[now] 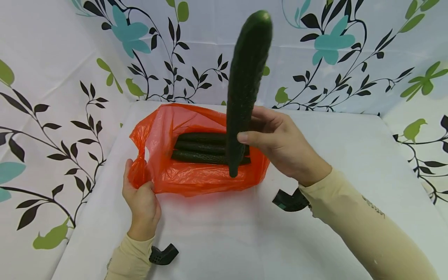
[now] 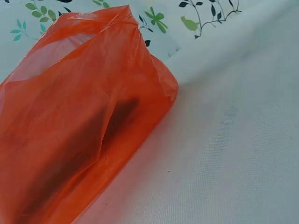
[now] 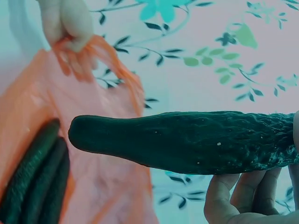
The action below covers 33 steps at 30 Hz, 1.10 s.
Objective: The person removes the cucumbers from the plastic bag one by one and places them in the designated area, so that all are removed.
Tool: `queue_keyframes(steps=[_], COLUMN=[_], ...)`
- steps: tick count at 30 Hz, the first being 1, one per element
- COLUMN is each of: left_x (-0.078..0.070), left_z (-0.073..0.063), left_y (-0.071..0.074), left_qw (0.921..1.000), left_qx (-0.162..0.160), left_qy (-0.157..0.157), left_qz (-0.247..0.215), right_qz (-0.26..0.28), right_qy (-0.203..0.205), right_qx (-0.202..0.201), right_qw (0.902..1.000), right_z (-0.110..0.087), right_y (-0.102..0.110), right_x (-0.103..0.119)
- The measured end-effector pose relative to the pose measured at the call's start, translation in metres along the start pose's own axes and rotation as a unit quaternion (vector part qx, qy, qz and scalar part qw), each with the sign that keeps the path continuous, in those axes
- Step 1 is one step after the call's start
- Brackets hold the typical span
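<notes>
My right hand (image 1: 276,142) grips a long dark green cucumber (image 1: 246,85) and holds it nearly upright, its lower tip just above the open mouth of an orange plastic bag (image 1: 196,177). The right wrist view shows the same cucumber (image 3: 187,140) with my fingers (image 3: 243,196) curled under it. Three more cucumbers (image 1: 203,148) lie side by side inside the bag, also seen as cucumbers (image 3: 35,182) in the right wrist view. My left hand (image 1: 140,194) pinches the bag's left handle and holds the mouth open. The left wrist view shows only the bag (image 2: 79,126) on the cloth.
The bag lies on a table covered with a white cloth (image 1: 245,233). Curtain walls (image 1: 42,97) printed with leaves and flowers close the table in on the left, back and right. Bare cloth lies to the right of the bag.
</notes>
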<state>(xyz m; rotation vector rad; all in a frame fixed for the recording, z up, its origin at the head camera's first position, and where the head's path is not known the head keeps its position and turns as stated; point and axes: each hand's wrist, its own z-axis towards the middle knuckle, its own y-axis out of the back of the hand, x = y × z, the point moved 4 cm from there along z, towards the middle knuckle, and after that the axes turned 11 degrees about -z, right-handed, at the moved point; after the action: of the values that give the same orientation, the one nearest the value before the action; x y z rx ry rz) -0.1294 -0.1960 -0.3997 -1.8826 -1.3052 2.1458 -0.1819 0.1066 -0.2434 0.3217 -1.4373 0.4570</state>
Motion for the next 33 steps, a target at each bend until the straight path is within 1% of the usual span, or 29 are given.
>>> queue_keyframes(steps=[4, 10, 13, 18, 22, 24, 28, 31, 33], left_x=[0.001, 0.001, 0.001, 0.0, 0.001, 0.001, 0.001, 0.001, 0.0], left_z=[0.0, 0.003, 0.004, 0.005, 0.005, 0.005, 0.005, 0.005, 0.004], left_y=[0.001, 0.002, 0.003, 0.006, 0.006, 0.006, 0.005, 0.005, 0.006], left_qw=[1.0, 1.0, 1.0, 0.9998, 0.9997, 0.9998, 0.9998, 0.9998, 0.9998], left_qx=[0.001, 0.002, -0.001, -0.004, 0.002, 0.005, 0.006, 0.001, -0.002], left_qy=[0.002, 0.002, 0.003, 0.009, 0.012, 0.011, 0.008, 0.01, 0.012], left_qz=[0.004, 0.006, 0.009, 0.019, 0.019, 0.017, 0.015, 0.015, 0.016], right_qz=[0.016, 0.092, 0.105, 0.081, 0.045, 0.016, -0.025, -0.056, -0.087], right_qy=[0.001, 0.033, 0.039, 0.036, 0.027, 0.02, 0.012, 0.016, 0.011], right_qx=[-0.033, -0.053, -0.08, -0.145, -0.197, -0.224, -0.258, -0.278, -0.295], right_qw=[0.9993, 0.9938, 0.9905, 0.9854, 0.979, 0.9743, 0.9657, 0.9588, 0.9515], right_z=[-0.008, -0.018, -0.027, -0.043, -0.055, -0.06, -0.068, -0.072, -0.074], right_y=[0.021, 0.052, 0.071, 0.108, 0.141, 0.156, 0.18, 0.196, 0.206], right_x=[0.011, 0.025, 0.031, 0.03, 0.023, 0.018, 0.007, -0.002, -0.008])
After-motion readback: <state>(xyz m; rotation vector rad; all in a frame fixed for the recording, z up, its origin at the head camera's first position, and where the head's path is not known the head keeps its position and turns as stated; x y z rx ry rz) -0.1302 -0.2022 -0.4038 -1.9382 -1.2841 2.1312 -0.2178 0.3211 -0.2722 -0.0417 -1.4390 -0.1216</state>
